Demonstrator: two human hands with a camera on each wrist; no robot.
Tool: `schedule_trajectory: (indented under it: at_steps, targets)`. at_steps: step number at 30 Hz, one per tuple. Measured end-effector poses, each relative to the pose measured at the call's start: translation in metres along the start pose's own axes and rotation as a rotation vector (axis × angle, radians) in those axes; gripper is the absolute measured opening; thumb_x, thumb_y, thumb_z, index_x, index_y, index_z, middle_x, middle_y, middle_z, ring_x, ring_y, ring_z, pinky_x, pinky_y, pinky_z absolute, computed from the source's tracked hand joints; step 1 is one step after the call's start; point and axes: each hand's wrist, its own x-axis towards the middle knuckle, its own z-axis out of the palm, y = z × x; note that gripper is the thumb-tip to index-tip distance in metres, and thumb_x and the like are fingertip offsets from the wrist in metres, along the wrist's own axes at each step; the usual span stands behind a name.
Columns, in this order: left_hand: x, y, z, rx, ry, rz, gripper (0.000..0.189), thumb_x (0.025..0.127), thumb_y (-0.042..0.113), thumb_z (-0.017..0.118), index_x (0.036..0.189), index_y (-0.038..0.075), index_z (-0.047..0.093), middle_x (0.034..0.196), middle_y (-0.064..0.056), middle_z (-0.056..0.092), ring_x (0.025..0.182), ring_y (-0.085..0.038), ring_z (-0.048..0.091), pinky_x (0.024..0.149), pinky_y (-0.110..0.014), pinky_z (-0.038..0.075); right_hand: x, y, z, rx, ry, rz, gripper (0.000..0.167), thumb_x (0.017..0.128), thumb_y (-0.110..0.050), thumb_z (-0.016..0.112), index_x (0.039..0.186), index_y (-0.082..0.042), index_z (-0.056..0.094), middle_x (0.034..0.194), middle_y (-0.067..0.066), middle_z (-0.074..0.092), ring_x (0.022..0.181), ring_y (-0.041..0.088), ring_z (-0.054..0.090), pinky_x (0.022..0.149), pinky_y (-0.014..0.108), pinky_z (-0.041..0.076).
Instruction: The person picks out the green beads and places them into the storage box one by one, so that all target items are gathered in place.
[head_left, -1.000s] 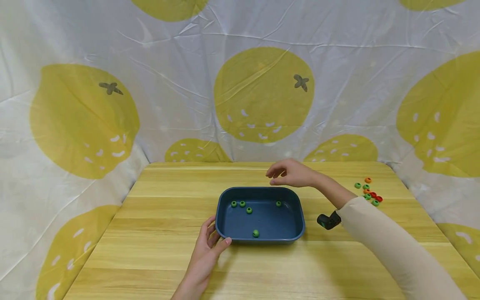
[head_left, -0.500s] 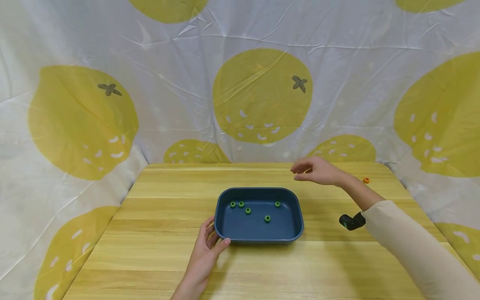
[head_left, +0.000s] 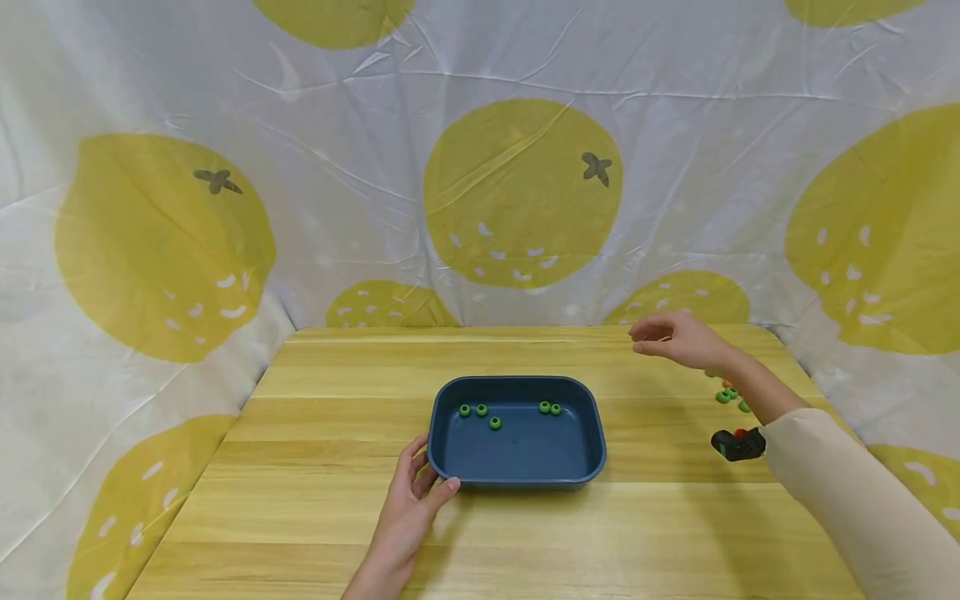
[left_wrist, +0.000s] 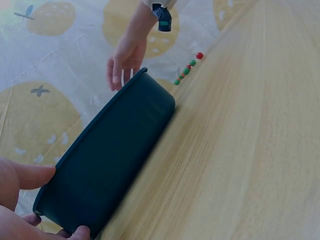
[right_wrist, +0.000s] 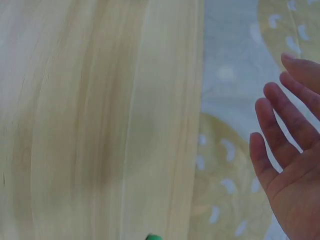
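A dark blue rectangular basin (head_left: 517,454) sits on the wooden table. My left hand (head_left: 405,504) holds its near left corner, thumb on the rim and fingers along the outer side. Inside lie several green beads (head_left: 495,423) with dark holes; two touch each other at the right. My right hand (head_left: 678,342) hangs in the air beyond the basin's far right, fingers loosely bent. In the right wrist view its palm (right_wrist: 295,175) holds nothing. Beneath my right forearm lies a group of loose beads (head_left: 723,397), green, orange and red, partly hidden by the arm.
The wooden table (head_left: 322,417) reaches back to a white curtain (head_left: 360,183) printed with yellow fruit. A black wrist device (head_left: 738,444) sticks out below the right sleeve. The left wrist view shows the basin's outer wall (left_wrist: 110,150).
My right hand has moved right, away from above the basin's far side toward the loose beads. One green bead has rolled from the basin's near side to its far right. The left hand stays.
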Motion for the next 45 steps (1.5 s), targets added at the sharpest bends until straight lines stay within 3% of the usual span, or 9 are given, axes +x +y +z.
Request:
schedule_trajectory:
  at_steps: [9,18,24,30,37,39,45]
  targets:
    - [0.000,-0.001,0.000,0.012,-0.003,-0.002,0.082,0.093,0.004,0.076,0.159,0.013,0.030,0.155,-0.020,0.039,0.144,-0.040,0.038,0.107,-0.045,0.043,-0.019,0.021,-0.013,0.027,0.051,0.124,0.042,0.104,-0.024,0.067,0.134,0.004,0.062,0.129,0.022,0.063,0.114,0.037,0.062,0.093,0.052,0.052]
    - [0.000,-0.001,-0.001,0.012,0.000,-0.001,0.081,0.093,0.003,0.076,0.159,0.013,0.030,0.155,-0.020,0.039,0.144,-0.040,0.039,0.106,-0.043,0.044,-0.041,0.049,-0.025,-0.008,0.080,0.177,0.043,0.105,-0.026,0.065,0.135,0.005,0.061,0.131,0.025,0.062,0.117,0.043,0.060,0.091,0.058,0.051]
    - [0.000,-0.001,0.000,0.014,0.003,-0.003,0.080,0.093,0.002,0.075,0.159,0.013,0.030,0.155,-0.020,0.039,0.144,-0.040,0.039,0.107,-0.044,0.044,-0.062,0.063,-0.030,-0.056,0.112,0.196,0.044,0.105,-0.029,0.065,0.133,0.004,0.063,0.129,0.024,0.063,0.113,0.042,0.061,0.088,0.053,0.053]
    - [0.001,0.000,0.002,0.027,0.009,-0.007,0.081,0.094,0.003,0.075,0.160,0.013,0.029,0.157,-0.021,0.037,0.144,-0.042,0.037,0.109,-0.048,0.042,-0.082,0.077,-0.031,-0.029,0.117,0.237,0.048,0.104,-0.030,0.065,0.136,0.006,0.060,0.128,0.024,0.063,0.109,0.035,0.064,0.087,0.050,0.055]
    - [0.001,-0.001,0.000,0.015,0.007,0.002,0.080,0.093,0.001,0.074,0.159,0.012,0.030,0.155,-0.020,0.039,0.144,-0.040,0.038,0.108,-0.044,0.043,-0.104,0.095,-0.032,-0.035,0.118,0.296,0.050,0.106,-0.029,0.063,0.137,0.009,0.058,0.132,0.029,0.061,0.105,0.010,0.061,0.085,0.036,0.053]
    - [0.001,-0.001,0.000,0.009,0.003,0.002,0.080,0.093,0.002,0.075,0.159,0.012,0.030,0.156,-0.020,0.039,0.145,-0.039,0.038,0.108,-0.043,0.042,-0.110,0.101,-0.031,-0.032,0.120,0.312,0.050,0.106,-0.029,0.063,0.137,0.010,0.058,0.134,0.030,0.060,0.108,0.014,0.061,0.085,0.036,0.052]
    - [0.001,-0.001,0.000,0.015,-0.003,0.003,0.080,0.094,0.004,0.075,0.159,0.012,0.030,0.157,-0.020,0.038,0.145,-0.040,0.037,0.109,-0.047,0.042,-0.125,0.116,-0.029,-0.028,0.124,0.345,0.048,0.105,-0.029,0.063,0.134,0.010,0.061,0.138,0.035,0.054,0.122,0.051,0.053,0.086,0.043,0.053]
